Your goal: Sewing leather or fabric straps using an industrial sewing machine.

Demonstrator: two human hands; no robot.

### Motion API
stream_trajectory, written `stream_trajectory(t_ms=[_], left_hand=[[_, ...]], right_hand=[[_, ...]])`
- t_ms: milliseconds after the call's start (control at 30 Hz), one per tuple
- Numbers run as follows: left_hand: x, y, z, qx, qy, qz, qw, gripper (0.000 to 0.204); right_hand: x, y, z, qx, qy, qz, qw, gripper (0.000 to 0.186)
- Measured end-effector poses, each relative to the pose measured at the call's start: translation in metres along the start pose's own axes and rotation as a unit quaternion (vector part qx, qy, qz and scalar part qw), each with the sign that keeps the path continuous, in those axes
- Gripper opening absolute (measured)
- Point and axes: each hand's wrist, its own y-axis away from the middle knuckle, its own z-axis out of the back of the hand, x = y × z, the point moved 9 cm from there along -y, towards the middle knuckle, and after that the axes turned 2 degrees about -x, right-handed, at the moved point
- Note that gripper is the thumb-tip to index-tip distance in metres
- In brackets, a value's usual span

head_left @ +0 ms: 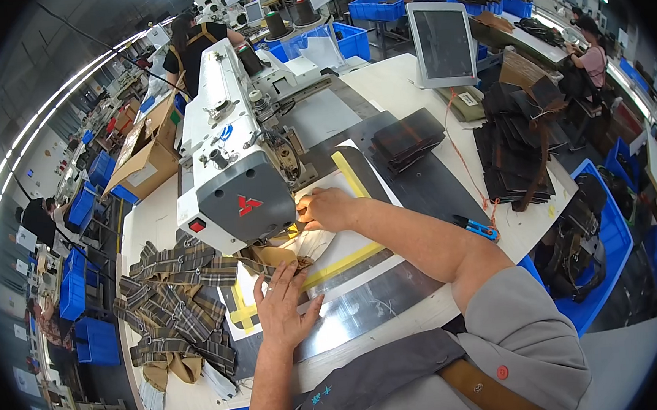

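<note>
A white industrial sewing machine (223, 163) stands in front of me, its head over a plate edged with yellow tape (349, 174). Beneath its front lies a piece of tan and plaid fabric (271, 256). My left hand (284, 307) rests on the near end of that fabric, fingers spread. Close beside the needle area is my right hand (326, 209), its fingers curled together in a pinch; what they hold, if anything, is hidden. A heap of plaid fabric pieces (178, 292) with tan backing lies left of my left hand.
Dark fabric panels (408, 138) are stacked right of the machine, with another pile (515, 146) beyond. A screen (443, 44) stands at the back. Blue thread snips (475, 227) lie near my right elbow. A blue bin (588, 263) and a cardboard box (142, 157) flank the table.
</note>
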Motion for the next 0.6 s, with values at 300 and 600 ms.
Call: stream_trajectory(t_ms=[300, 600], left_hand=[[0.003, 0.021, 0.008, -0.003, 0.029, 0.015, 0.999, 0.044], [0.007, 0.037, 0.029, -0.03, 0.068, 0.039, 0.996, 0.04]], right_hand=[[0.016, 0.019, 0.0, -0.008, -0.031, 0.034, 0.999, 0.034], [0.045, 0.054, 0.006, 0.012, -0.092, 0.03, 0.995, 0.044]])
